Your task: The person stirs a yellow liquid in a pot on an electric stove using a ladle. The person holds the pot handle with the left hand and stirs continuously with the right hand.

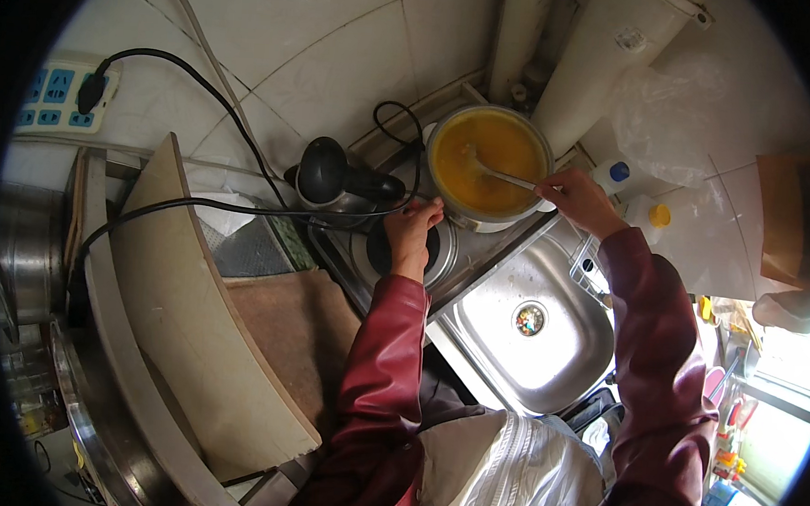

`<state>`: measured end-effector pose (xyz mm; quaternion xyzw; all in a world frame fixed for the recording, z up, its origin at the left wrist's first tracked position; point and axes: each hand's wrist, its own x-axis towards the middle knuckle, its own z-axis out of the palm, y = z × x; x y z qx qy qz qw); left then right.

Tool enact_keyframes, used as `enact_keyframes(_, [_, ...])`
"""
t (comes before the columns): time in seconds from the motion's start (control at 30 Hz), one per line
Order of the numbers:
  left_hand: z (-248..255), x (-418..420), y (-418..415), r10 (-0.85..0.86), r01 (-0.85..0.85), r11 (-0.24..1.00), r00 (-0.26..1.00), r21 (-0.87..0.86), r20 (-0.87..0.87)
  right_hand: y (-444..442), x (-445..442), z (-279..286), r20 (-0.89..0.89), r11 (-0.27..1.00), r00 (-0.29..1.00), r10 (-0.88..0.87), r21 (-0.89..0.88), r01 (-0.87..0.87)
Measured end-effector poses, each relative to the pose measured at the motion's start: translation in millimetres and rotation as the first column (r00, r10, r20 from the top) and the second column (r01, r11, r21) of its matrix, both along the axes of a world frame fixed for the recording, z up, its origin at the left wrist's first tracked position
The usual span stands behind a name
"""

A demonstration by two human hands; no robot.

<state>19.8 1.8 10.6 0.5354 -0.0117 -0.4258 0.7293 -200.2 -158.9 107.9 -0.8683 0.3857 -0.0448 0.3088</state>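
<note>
My right hand (pixel 574 196) grips the handle end of a metal spoon (pixel 508 178), whose bowl dips into yellow-orange soup (pixel 486 144) in a round pot (pixel 437 179) at the back. Near the pot's lower left side is my left hand (pixel 409 231), over a dark round hotplate (pixel 380 248), its fingers bent close to a black cable (pixel 263 211). Whether that hand pinches the cable or anything else is unclear. To its left, a black-handled kettle (pixel 343 181) stands on the counter.
A steel sink (pixel 567 303) lies right of the hotplate, with a wire rack (pixel 586 262) at its edge. Capped bottles (pixel 644 217) stand behind my right hand. Black cables run from a power strip (pixel 69 115) on the left. A pale board (pixel 195 324) leans at left.
</note>
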Motion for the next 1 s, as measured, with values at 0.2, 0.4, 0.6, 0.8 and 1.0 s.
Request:
enact_keyframes(0.2, [-5,0,-2,-0.001,0.001,1.0,1.0,0.012,0.017,-2,-5,5,0.033,0.996,0.998,0.062,0.06,-0.063])
enact_keyframes(0.4, [-5,1,-2,-0.001,0.001,1.0,1.0,0.007,0.014,4,-8,12,-0.001,0.994,0.995,0.097,-0.046,-0.097])
enact_keyframes(0.6, [-7,2,-1,-0.006,0.006,1.0,1.0,0.004,0.016,6,-9,21,-0.038,0.952,0.972,0.231,-0.195,-0.234])
enact_keyframes(0.8, [-2,1,-2,-0.007,0.007,1.0,1.0,0.011,0.014,4,-23,38,-0.142,0.906,0.955,0.259,-0.306,-0.292])
enact_keyframes(1.0, [-4,2,-3,-0.022,0.021,1.0,0.999,0.014,0.046,3,-22,63,-0.179,0.95,0.971,0.161,-0.237,-0.202])
